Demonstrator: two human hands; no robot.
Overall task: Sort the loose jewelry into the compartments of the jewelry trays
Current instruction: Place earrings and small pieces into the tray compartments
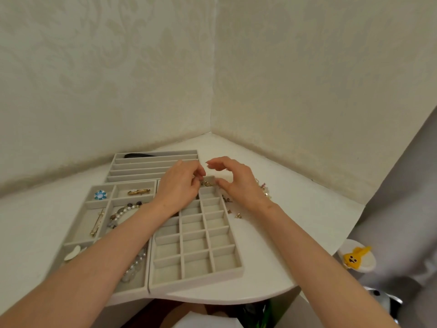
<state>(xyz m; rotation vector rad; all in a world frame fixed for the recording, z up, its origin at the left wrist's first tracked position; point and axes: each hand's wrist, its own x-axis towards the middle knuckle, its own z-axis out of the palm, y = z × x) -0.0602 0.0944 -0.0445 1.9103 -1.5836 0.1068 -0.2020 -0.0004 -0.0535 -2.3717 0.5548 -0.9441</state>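
Observation:
Three grey jewelry trays lie on a white corner table. The gridded tray (196, 256) sits in front of me. Over its far right compartment my left hand (179, 183) pinches a small gold piece (206, 184). My right hand (236, 183) hovers beside it, fingers curled apart and holding nothing. The left tray (94, 204) holds a blue flower brooch (100, 194), a gold clip (139, 192), a long gold pin (97, 223) and pearl necklaces (123, 213). Loose jewelry (264, 189) lies right of the gridded tray, partly hidden by my right hand.
A long-slotted tray (151, 165) stands at the back with a dark item (137, 155) in its far slot. Small gold pieces (237, 215) lie on the table by the gridded tray's right wall. Walls close in behind. A yellow toy (354, 256) sits beyond the table's right edge.

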